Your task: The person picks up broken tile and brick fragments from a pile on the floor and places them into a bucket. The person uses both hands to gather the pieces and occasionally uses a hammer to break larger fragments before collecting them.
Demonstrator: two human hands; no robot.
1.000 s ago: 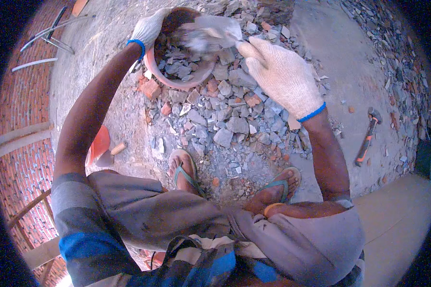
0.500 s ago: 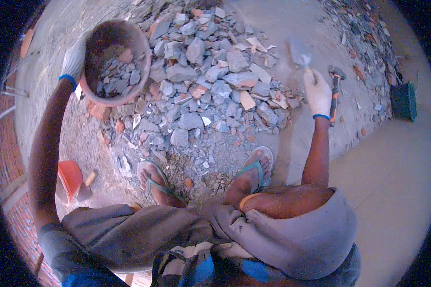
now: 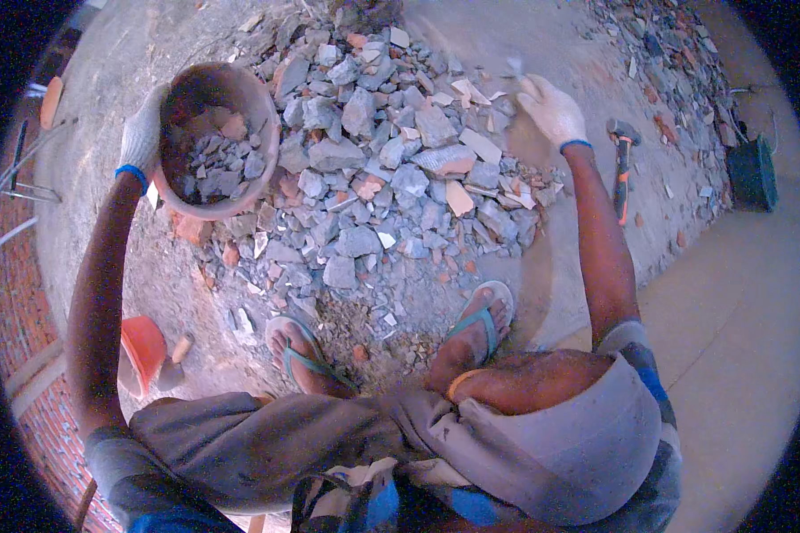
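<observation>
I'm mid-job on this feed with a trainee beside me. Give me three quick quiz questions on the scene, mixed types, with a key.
1. Which of the person's hands holds the round basin?
2. True or false: the hammer lies inside the basin.
3. Pick one. The basin's contents are:
A) water
B) broken rubble
C) folded cloth

Key:
1. The left hand.
2. False; the hammer lies to the right of the rubble heap.
3. B.

Soft, muted light, faint shadows, purplish cast, speckled noise, fisheye-bent edges, dark corners
</observation>
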